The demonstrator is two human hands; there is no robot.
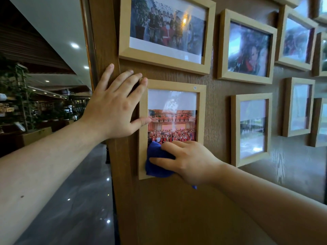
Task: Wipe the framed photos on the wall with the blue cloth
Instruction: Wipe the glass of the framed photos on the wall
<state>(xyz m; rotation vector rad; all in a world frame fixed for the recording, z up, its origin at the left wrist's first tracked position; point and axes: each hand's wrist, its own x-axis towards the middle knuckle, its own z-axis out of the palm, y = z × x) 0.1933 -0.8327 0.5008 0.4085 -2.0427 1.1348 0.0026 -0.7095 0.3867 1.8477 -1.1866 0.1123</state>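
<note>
Head view, read from the left: a dim hall with potted plants point(21, 96) and ceiling spotlights lies beyond the wall's edge, then the left hand point(113, 106) rests flat and spread on the wooden wall point(177, 209), empty, its fingertips reaching the top left corner of the small portrait frame point(172, 129) and its thumb lying on the frame's left rail, so it appears to steady the frame. That frame stands with its long axis vertical, twelve to six, and its photo shows a crowd in red in a hall. At its lower left corner the blue cloth point(157, 160) is bunched and pressed to the glass under the right hand point(187, 160), whose fingers curl over the cloth and pin it there. From this hand the unwiped glass lies up at about twelve o'clock, between the two hands, so my judgement is that the next stroke should run upward along the long axis, and the right hand is the one placed for it. A small round sticker point(195, 87) at the frame's one o'clock corner reads "19"; no other writing is legible. Above, at twelve, hangs a landscape frame point(166, 32) with a group photo, and toward two and three o'clock further frames point(247, 48) hang apart from one another, their glass glaring.
</note>
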